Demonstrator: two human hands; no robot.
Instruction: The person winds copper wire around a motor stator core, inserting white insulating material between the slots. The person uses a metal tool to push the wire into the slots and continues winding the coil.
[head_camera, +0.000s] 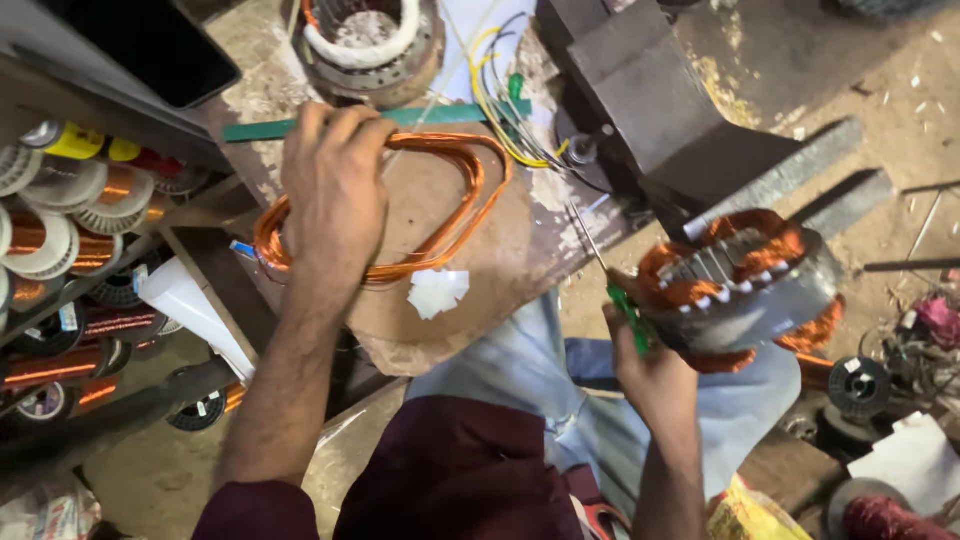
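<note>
My left hand (335, 190) grips a loose oval coil of copper wire (440, 200) that lies on a worn brown board (470, 290), fingers curled over its upper edge. My right hand (650, 360) holds a green-handled screwdriver (615, 290) with its thin shaft pointing up and left. The same hand rests against a grey motor stator (740, 285) partly filled with copper windings, which sits on my knee. A scrap of white paper (437, 291) lies just below the coil.
A green strip (430, 117) lies across the board's far edge, beside another stator (365, 45) with yellow and black leads (500, 110). Spools of copper wire (60, 230) fill shelves at left. A grey metal block (650, 100) stands at the top right. More spools (860, 385) lie on the dirt floor at right.
</note>
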